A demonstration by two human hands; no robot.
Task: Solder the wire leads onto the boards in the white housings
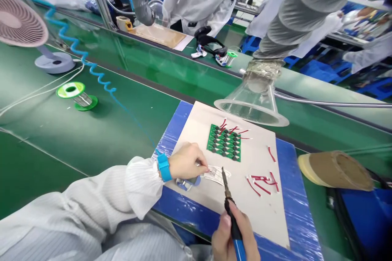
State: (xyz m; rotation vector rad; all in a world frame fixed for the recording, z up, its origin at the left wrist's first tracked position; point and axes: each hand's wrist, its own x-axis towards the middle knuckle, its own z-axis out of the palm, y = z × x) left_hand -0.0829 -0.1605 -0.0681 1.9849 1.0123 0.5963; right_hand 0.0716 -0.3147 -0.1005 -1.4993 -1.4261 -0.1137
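My right hand (234, 234) is wrapped round the handle of a soldering iron (234, 222), whose tip points up and away over the board. My left hand (188, 162), with a blue wrist strap (164, 167), is closed in a pinch above a small white printed strip (217, 174). Whatever lies between its fingertips is too small to make out. Partly under that hand sits a small clear and blue object (185, 184). Beyond both hands lies a green circuit board panel (225, 142) with rows of black round parts. Several red wires (234, 129) lie across its far edge.
More red wires (261, 183) lie on the pale board (196, 130) at right. A clear fume hood (252, 108) hangs above its far edge. A solder spool (78, 96), a coiled blue cord (72, 40) and a fan (21, 20) are at left. A brown roll (337, 169) lies at right. People stand beyond.
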